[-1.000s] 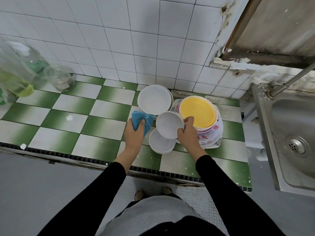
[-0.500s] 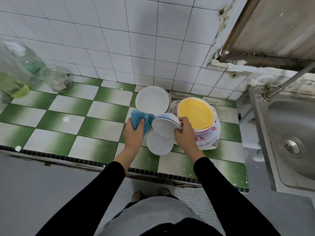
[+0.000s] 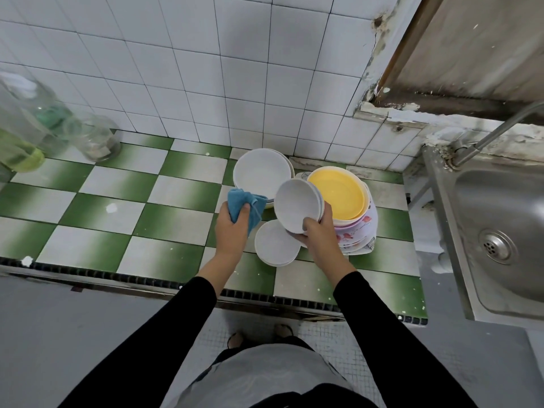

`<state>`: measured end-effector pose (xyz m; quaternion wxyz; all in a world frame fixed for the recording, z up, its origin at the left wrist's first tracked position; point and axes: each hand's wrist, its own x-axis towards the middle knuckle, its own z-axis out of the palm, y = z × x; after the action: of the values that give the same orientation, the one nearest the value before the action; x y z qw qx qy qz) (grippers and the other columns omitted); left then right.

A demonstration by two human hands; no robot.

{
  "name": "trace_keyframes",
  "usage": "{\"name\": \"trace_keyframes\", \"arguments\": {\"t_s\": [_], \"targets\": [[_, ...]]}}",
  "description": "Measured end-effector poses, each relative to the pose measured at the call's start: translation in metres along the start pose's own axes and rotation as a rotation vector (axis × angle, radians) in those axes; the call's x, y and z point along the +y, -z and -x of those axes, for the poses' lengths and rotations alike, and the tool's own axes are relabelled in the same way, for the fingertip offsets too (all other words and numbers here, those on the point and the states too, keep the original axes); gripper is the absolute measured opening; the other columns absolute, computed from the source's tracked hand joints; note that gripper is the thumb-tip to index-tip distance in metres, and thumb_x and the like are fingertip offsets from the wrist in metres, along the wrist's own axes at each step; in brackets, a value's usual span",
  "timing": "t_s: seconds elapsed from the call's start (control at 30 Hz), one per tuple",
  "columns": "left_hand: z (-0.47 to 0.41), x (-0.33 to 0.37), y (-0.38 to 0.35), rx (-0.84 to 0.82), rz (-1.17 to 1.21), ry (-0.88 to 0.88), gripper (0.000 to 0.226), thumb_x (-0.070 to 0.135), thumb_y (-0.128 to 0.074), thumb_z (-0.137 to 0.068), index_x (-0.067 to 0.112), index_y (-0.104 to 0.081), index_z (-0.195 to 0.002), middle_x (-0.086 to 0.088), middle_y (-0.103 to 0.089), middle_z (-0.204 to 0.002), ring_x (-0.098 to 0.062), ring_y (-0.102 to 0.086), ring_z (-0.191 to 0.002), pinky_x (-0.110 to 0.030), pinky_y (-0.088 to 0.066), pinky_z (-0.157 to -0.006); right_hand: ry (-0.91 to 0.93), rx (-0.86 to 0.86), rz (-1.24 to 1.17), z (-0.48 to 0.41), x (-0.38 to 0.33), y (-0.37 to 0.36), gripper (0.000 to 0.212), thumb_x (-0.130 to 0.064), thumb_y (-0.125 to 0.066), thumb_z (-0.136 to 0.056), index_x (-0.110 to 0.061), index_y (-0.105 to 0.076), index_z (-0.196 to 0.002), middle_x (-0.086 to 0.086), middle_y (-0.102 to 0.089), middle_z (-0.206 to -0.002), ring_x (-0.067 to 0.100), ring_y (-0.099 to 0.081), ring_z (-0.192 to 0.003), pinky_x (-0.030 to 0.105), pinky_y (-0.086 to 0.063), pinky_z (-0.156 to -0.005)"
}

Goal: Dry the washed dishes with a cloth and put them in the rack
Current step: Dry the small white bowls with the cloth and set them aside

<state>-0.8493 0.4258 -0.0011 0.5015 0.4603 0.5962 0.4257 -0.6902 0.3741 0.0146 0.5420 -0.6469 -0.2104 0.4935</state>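
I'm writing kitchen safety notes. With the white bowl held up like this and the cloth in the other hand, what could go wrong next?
1. The right hand grips the tilted white bowl by its lower rim alone; if wet, it may slip onto the bowl on the counter below.
2. That hand is close beside the dish stack topped by the yellow bowl; a nudge could topple it.
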Motion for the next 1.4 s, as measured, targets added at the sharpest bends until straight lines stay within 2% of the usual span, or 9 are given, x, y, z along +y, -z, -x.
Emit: {"name": "trace_keyframes", "arguments": {"t_s": [0.13, 0.4, 0.5, 0.67, 0.83, 0.93, 1.1, 1.27, 1.4], "targets": [[0.006, 0.014, 0.001, 0.003, 0.072, -0.018, 0.02, 0.03, -0.057, -0.098, 0.022, -0.053, -0.115, 0.002, -0.062, -0.101, -0.016, -0.062, -0.095, -0.026, -0.055, -0.079, -0.338, -0.044, -0.722, 0.004, -0.013, -0.002, 0.039, 0.002, -0.054, -0.089, -0.017, -0.048, -0.123, 0.019, -0.045, -0.139, 0.043, -0.05, -0.123, 0.053, -0.056, -0.088], [0.023, 0.053, -0.01, 0.093, 0.101, -0.323, 0.017, 0.026, -0.059, -0.097, 0.022, -0.055, -0.113, 0.012, -0.06, -0.088, 0.001, -0.057, -0.073, -0.014, -0.048, -0.065, -0.425, -0.126, -0.766, 0.003, -0.021, -0.004, 0.086, -0.08, -0.057, -0.075, -0.02, -0.054, -0.135, 0.019, -0.059, -0.134, 0.04, -0.057, -0.121, 0.049, -0.051, -0.092], [0.026, 0.051, -0.019, -0.01, -0.178, -0.593, 0.026, 0.012, -0.063, -0.093, 0.01, -0.06, -0.119, 0.004, -0.064, -0.083, -0.007, -0.053, -0.067, -0.02, -0.047, -0.063, -0.37, -0.241, -0.756, 0.004, -0.029, -0.012, 0.079, -0.073, -0.052, -0.083, -0.016, -0.054, -0.139, 0.017, -0.062, -0.13, 0.037, -0.056, -0.122, 0.05, -0.051, -0.095], [0.033, 0.057, -0.046, -0.314, -0.571, -0.63, 0.051, 0.007, -0.057, -0.092, 0.009, -0.047, -0.142, -0.012, -0.057, -0.137, -0.027, -0.054, -0.124, -0.03, -0.036, -0.108, -0.27, -0.234, -0.792, 0.004, -0.039, -0.022, 0.07, -0.056, -0.058, -0.09, -0.009, -0.052, -0.142, 0.017, -0.065, -0.125, 0.03, -0.063, -0.116, 0.043, -0.053, -0.099], [0.036, 0.081, -0.056, -0.63, -0.618, -0.494, 0.031, 0.038, -0.045, -0.102, 0.023, -0.06, -0.124, 0.003, -0.066, -0.102, -0.018, -0.06, -0.09, -0.029, -0.047, -0.079, -0.246, -0.258, -0.831, -0.011, -0.045, 0.002, 0.07, -0.063, -0.057, -0.087, -0.011, -0.054, -0.135, 0.018, -0.065, -0.115, 0.035, -0.062, -0.109, 0.051, -0.045, -0.108], [0.032, 0.089, -0.061, -0.616, -0.946, -0.676, 0.036, 0.042, -0.037, -0.102, 0.022, -0.058, -0.124, 0.001, -0.068, -0.106, -0.022, -0.06, -0.095, -0.034, -0.048, -0.085, -0.248, -0.284, -0.864, -0.014, -0.047, 0.014, 0.076, -0.062, -0.058, -0.086, -0.009, -0.049, -0.141, 0.02, -0.064, -0.119, 0.037, -0.062, -0.111, 0.051, -0.053, -0.098], [0.03, 0.084, -0.071, -0.506, -1.336, -0.832, 0.059, 0.04, -0.024, -0.105, 0.012, -0.015, -0.156, -0.004, -0.018, -0.162, -0.016, -0.014, -0.15, -0.026, 0.003, -0.119, -0.238, -0.323, -0.889, -0.011, -0.056, 0.03, 0.089, -0.044, -0.088, -0.061, -0.002, -0.056, -0.132, 0.023, -0.068, -0.118, 0.037, -0.069, -0.105, 0.048, -0.059, -0.089], [0.034, 0.08, -0.096, -0.554, -0.947, -0.618, 0.06, 0.029, -0.029, -0.105, 0.017, 0.001, -0.156, 0.0, -0.002, -0.164, -0.012, 0.002, -0.151, -0.021, 0.012, -0.116, -0.221, -0.244, -0.749, -0.006, -0.059, 0.035, 0.057, -0.055, -0.053, -0.087, -0.011, -0.064, -0.123, 0.014, -0.073, -0.114, 0.026, -0.069, -0.108, 0.039, -0.057, -0.093], [0.066, 0.095, -0.115, -0.603, -0.493, -0.288, 0.052, 0.028, -0.035, -0.105, 0.021, -0.022, -0.155, 0.005, -0.032, -0.155, -0.012, -0.028, -0.143, -0.033, -0.018, -0.121, -0.173, -0.162, -0.733, -0.006, -0.049, 0.035, 0.043, -0.055, -0.042, -0.098, -0.021, -0.067, -0.107, 0.003, -0.077, -0.091, 0.019, -0.069, -0.093, 0.038, -0.053, -0.092]]}}
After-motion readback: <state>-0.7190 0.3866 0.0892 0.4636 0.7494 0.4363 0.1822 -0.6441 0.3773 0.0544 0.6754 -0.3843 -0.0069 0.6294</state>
